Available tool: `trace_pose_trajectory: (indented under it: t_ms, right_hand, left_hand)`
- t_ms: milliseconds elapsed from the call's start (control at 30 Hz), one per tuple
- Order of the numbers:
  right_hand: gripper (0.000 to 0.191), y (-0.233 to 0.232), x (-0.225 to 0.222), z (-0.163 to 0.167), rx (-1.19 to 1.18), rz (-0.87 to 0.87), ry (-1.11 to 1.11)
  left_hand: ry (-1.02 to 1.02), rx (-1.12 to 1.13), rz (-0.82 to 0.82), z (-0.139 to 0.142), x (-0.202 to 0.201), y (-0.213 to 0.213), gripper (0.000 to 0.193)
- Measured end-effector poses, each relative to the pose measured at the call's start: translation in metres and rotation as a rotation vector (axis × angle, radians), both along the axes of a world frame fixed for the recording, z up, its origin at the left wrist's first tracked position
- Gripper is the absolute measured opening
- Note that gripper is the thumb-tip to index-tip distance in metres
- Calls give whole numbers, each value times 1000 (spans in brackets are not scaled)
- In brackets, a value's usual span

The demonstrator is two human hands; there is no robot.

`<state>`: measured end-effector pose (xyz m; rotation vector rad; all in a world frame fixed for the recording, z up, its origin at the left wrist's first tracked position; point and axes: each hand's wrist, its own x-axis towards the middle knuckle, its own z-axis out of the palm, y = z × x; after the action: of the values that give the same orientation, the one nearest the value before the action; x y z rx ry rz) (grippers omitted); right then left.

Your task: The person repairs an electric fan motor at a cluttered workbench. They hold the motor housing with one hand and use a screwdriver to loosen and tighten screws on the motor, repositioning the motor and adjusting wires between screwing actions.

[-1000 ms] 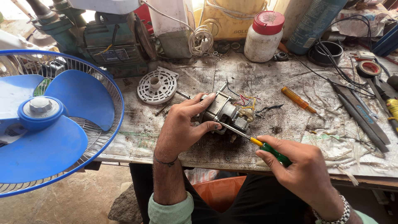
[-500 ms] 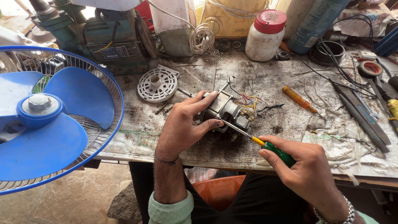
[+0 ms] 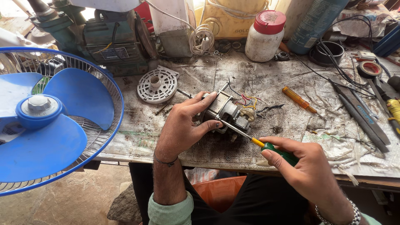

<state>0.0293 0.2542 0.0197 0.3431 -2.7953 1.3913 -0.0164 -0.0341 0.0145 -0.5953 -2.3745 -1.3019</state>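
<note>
1. Our left hand (image 3: 183, 125) clamps the small grey motor (image 3: 227, 112) near the middle of the workbench (image 3: 266, 83), thumb under its near side and fingers curled over the top.
2. Our right hand (image 3: 306, 166) closes its fingers around the green-and-yellow screwdriver (image 3: 266, 148). Its shaft runs up and to the left, and the tip meets the motor's near face just beside our left thumb.
3. The motor lies up-left of our right fingers, in line with the tool's long axis; the left hand is the nearer 1, already touching it.
4. A white round vented cover (image 3: 157, 84) lies left of the motor, apart from it, and an orange screwdriver (image 3: 298, 99) lies to the right.
5. At the back stand a white jar with a red lid (image 3: 265, 36) and a tall teal can (image 3: 314, 21); a rectangular label plate (image 3: 113, 53) sits on the green machine (image 3: 112, 41).
6. A blue fan (image 3: 46, 121) in its wire guard fills the left edge.
</note>
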Motion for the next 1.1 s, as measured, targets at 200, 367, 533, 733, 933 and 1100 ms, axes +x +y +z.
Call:
trace_pose_trajectory:
  t_ms: [200, 367, 533, 733, 933, 1100]
  right_hand:
    - [33, -4, 6, 6, 41, 4, 75]
    - [32, -5, 10, 12, 79, -51, 98]
    - [34, -4, 9, 12, 87, -34, 119]
    - [36, -2, 8, 12, 115, -59, 1]
    - [32, -2, 9, 11, 76, -35, 47]
    - [32, -2, 8, 10, 78, -40, 40]
  left_hand:
    - [32, -97, 30, 1, 1, 1, 70]
    - [1, -82, 50, 2, 0, 2, 76]
    - [-4, -85, 64, 2, -1, 2, 74]
    - [7, -64, 67, 1, -1, 3, 74]
    - [12, -69, 69, 0, -1, 3, 73]
    - [6, -74, 73, 0, -2, 2, 74]
